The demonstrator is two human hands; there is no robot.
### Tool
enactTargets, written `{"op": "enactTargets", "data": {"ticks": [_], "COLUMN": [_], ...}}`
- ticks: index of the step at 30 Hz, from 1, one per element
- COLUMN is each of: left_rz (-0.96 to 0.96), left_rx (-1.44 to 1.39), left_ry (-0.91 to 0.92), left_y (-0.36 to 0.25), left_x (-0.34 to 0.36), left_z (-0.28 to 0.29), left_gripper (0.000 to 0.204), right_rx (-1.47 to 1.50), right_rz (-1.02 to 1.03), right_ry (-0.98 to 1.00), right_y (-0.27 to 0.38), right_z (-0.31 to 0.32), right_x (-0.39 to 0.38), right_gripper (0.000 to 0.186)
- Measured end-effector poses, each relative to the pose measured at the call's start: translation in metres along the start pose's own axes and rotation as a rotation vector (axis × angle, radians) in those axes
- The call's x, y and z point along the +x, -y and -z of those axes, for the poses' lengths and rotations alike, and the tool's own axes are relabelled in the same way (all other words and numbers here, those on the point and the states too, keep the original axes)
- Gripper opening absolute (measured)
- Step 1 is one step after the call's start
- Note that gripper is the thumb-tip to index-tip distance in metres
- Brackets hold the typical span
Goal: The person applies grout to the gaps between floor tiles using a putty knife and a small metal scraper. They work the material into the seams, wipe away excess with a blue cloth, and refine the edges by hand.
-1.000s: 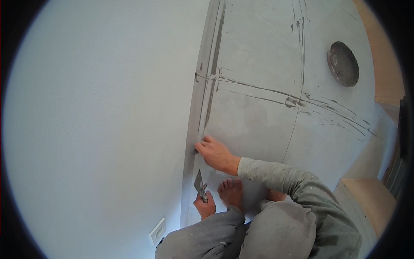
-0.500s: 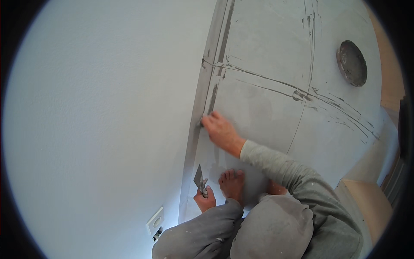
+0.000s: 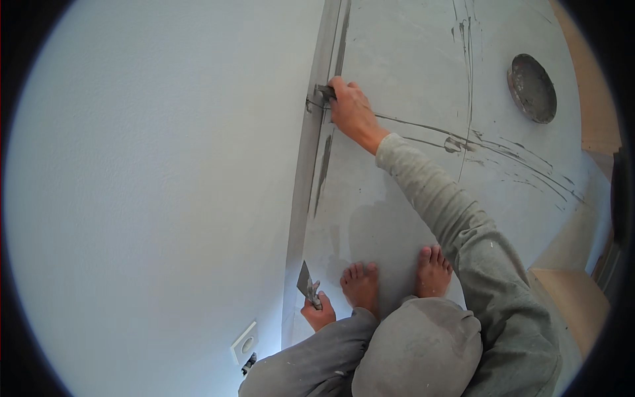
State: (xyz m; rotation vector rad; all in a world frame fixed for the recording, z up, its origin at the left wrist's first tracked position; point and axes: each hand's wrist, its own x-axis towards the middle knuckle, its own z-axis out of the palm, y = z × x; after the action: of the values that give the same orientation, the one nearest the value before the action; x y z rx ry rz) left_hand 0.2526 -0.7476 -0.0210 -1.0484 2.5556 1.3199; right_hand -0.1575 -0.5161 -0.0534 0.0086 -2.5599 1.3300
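My right hand [image 3: 352, 109] reaches far forward, fingers closed on a small dark spreader [image 3: 324, 91]; its exact kind is partly hidden by the fingers. The spreader touches the joint between the grey skirting strip [image 3: 299, 198] and the light tiled floor [image 3: 397, 59]. Low by my left knee, my left hand [image 3: 320, 313] grips a pointed trowel [image 3: 305, 278], its flat grey blade raised beside the wall and its handle smeared. Dark grout streaks [image 3: 323, 173] lie along the floor's edge, and more smears follow the tile joints.
A round dark bowl [image 3: 532, 89] with grey residue stands on the floor at far right. White wall [image 3: 165, 165] fills the left, with a socket [image 3: 246, 342] low down. My bare feet [image 3: 360, 286] are on the tiles. Wooden edging [image 3: 565, 304] lies at right.
My right hand has moved forward along the skirting with the spreader, from beside the near tile to past the cross joint. My left hand still holds the trowel in nearly the same place.
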Motion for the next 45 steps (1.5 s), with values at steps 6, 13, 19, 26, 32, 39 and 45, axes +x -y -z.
{"op": "enactTargets", "data": {"ticks": [6,13,19,26,32,39,45], "left_rz": [-0.009,0.007,-0.003,0.02,0.044,0.048,0.029], "left_rx": [0.004,-0.014,0.02,0.062,0.065,0.057,0.07], "left_ry": [-0.036,-0.011,-0.032,-0.021,-0.036,-0.025,-0.016], "left_y": [-0.012,-0.017,-0.006,-0.014,-0.018,-0.023,-0.027], "left_x": [0.0,0.0,0.0,-0.003,-0.006,-0.007,-0.006], "left_z": [0.002,0.003,0.004,0.007,0.008,0.007,0.01], "left_gripper": [0.028,0.028,0.028,0.028,0.029,0.028,0.029], "right_rx": [0.095,0.465,0.959,1.096,1.066,1.103,0.843], "right_rz": [0.081,-0.226,-0.207,-0.146,-0.126,-0.158,-0.103], "right_ry": [0.091,0.198,-0.18,-0.145,-0.042,0.001,0.08], "right_y": [0.033,0.044,0.009,0.007,-0.002,0.002,0.0], "right_z": [-0.024,-0.006,-0.012,-0.026,-0.028,-0.027,-0.021], "right_x": [-0.086,-0.112,-0.036,-0.011,-0.014,-0.03,-0.055], "right_gripper": [0.023,0.025,0.014,0.016,0.019,0.017,0.017]}}
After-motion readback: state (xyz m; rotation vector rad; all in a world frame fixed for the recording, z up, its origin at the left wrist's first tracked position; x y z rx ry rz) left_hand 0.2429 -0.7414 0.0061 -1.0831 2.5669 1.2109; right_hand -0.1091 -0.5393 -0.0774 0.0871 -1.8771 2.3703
